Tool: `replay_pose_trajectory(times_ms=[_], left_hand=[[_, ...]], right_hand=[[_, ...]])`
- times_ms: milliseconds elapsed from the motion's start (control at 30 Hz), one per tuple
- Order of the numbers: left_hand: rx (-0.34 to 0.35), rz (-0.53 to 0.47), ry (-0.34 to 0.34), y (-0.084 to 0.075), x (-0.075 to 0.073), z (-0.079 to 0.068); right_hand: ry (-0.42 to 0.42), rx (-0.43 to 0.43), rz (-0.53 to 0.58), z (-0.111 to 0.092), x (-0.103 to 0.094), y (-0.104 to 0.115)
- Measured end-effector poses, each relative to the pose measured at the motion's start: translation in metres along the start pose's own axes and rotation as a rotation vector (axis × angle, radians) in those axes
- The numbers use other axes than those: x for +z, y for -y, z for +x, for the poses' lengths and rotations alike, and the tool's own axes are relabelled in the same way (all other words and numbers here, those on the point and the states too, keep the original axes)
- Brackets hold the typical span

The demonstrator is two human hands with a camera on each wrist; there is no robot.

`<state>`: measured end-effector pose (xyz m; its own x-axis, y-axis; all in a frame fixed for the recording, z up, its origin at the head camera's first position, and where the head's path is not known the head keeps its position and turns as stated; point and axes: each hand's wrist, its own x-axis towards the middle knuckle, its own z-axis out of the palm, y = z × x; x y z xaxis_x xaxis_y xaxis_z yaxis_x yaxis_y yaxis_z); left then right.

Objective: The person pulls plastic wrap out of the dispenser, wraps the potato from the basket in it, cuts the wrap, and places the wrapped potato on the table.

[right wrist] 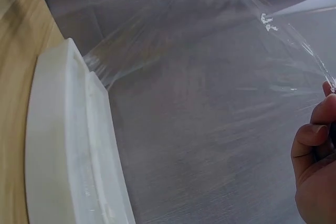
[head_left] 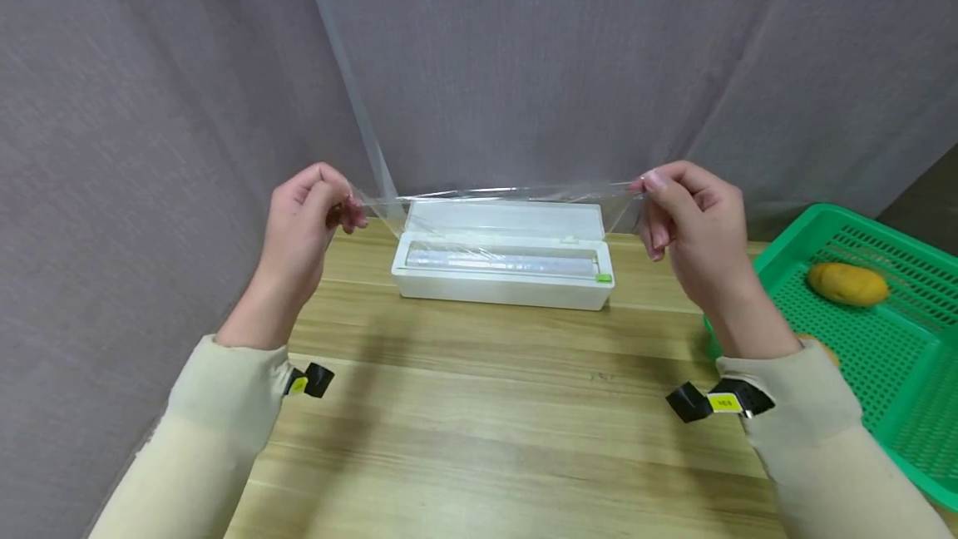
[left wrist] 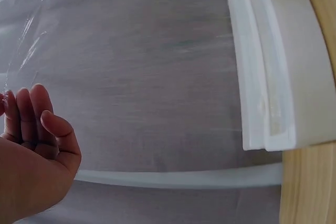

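Note:
A sheet of clear cling film (head_left: 494, 193) stretches between both hands, above and behind an open white dispenser box (head_left: 505, 291). My left hand (head_left: 303, 219) pinches the film's left corner between thumb and forefinger. At the opposite corner, my right hand (head_left: 696, 227) pinches it the same way. Inside the box lies a film roll (head_left: 509, 263); the lid (head_left: 509, 220) stands raised at the back. In both wrist views the film (right wrist: 210, 93) runs from the box up to the hands, taut with creases near its edges. A green slider (head_left: 603, 278) sits at the box's right front.
A green plastic basket (head_left: 812, 227) stands at the right, beside the right forearm. It holds a yellow mango-like fruit (head_left: 848, 284) and another partly hidden by the sleeve. Behind the wooden table (head_left: 464, 439) hangs a grey curtain (head_left: 554, 65).

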<state>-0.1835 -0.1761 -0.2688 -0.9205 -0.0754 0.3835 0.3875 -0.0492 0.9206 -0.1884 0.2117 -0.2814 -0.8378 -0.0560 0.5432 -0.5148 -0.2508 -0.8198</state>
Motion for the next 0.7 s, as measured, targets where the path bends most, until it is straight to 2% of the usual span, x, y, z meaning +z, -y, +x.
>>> replay_pose_trajectory(times_ms=[200, 400, 567, 700], left_hand=[[-0.005, 0.11, 0.068, 0.002, -0.01, -0.017], [-0.018, 0.223, 0.209, 0.005, -0.023, -0.035], [0.034, 0.276, 0.316, 0.009, -0.031, -0.05], [0.045, 0.376, 0.379, 0.016, -0.036, -0.064]], right_hand=[[0.077, 0.013, -0.04, -0.019, -0.003, 0.0], [0.121, 0.001, -0.157, -0.037, -0.006, 0.003], [0.142, 0.016, -0.202, -0.054, -0.011, 0.004], [0.178, 0.05, -0.291, -0.069, -0.015, 0.0]])
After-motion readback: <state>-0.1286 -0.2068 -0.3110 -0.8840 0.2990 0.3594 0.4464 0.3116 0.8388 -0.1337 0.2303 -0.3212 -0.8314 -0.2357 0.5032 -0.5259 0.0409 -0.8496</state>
